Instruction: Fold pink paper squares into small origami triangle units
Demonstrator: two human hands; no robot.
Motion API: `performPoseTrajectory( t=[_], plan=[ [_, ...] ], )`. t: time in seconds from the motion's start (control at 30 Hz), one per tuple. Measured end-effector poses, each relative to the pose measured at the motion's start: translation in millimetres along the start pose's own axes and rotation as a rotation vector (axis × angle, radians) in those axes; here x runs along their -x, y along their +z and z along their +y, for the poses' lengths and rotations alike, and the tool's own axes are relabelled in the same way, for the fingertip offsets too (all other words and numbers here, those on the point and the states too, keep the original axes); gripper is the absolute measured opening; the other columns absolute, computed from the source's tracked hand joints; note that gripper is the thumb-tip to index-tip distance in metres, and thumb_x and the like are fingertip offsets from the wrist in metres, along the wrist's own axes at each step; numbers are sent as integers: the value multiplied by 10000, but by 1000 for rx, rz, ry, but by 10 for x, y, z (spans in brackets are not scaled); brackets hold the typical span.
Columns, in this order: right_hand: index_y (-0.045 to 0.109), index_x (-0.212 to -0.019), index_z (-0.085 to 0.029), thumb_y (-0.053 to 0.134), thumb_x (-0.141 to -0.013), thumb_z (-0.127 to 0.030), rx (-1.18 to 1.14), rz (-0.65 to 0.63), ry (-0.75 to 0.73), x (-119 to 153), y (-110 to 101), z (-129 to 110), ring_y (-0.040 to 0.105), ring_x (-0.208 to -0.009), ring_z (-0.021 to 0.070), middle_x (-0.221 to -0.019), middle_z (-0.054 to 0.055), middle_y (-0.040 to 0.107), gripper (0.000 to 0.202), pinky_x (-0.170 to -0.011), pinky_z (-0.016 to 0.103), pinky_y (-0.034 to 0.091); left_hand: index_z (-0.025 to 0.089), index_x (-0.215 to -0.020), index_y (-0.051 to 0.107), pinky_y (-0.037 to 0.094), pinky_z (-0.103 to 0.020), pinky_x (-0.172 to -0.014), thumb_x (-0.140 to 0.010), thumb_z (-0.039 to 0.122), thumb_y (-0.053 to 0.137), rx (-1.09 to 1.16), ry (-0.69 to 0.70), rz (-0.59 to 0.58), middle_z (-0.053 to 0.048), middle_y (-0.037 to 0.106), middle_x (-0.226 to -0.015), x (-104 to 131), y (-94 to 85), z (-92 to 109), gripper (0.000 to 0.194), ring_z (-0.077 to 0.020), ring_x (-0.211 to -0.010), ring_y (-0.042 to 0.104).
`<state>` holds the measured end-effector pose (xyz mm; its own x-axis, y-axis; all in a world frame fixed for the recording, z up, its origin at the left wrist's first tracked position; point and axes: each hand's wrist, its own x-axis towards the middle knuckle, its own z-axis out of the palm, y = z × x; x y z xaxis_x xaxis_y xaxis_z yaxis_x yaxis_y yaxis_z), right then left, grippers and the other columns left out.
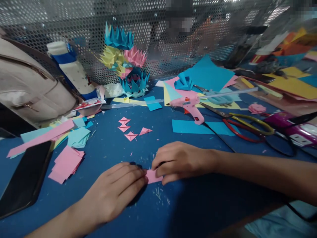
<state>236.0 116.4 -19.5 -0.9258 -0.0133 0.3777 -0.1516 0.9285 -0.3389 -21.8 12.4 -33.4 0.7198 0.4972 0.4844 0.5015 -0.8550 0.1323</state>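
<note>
A small pink piece of paper lies flat on the blue tabletop between my two hands. My left hand presses its fingertips on the paper's left edge. Over its right end, my right hand has its fingers curled and closed on the paper. Just beyond them are several small folded pink paper pieces, pointed in shape. To the left lies a stack of pink paper squares, with light blue squares behind it.
A pink glue gun rests on papers past my right hand, its black cord running toward my forearm. Scissors lie to the right. A black phone is at left. Behind stand a bottle and folded paper flowers against perforated metal.
</note>
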Motion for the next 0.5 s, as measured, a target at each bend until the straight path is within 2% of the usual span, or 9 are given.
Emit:
performPoseTrajectory(
  t=[0.17, 0.5],
  plan=[
    [649, -1021, -138, 561, -997, -275, -51, 21, -12, 12, 12, -6, 627, -961, 148, -1088, 84, 698, 164, -841, 262, 476, 110, -1197, 638, 459, -332, -1033, -1082, 127, 256, 19, -3, -16, -85, 703, -1169, -6, -21, 1, 400, -181, -1122, 605],
    [656, -1015, -156, 505, -1026, -307, -35, 0, 11, 13, 20, -7, 633, -955, 141, -1079, 73, 705, 214, -843, 268, 477, 96, -1171, 652, 370, -331, -1094, -1080, 114, 293, 51, -6, -21, -77, 683, -1191, -1, -16, 10, 371, -186, -1158, 560]
  ],
)
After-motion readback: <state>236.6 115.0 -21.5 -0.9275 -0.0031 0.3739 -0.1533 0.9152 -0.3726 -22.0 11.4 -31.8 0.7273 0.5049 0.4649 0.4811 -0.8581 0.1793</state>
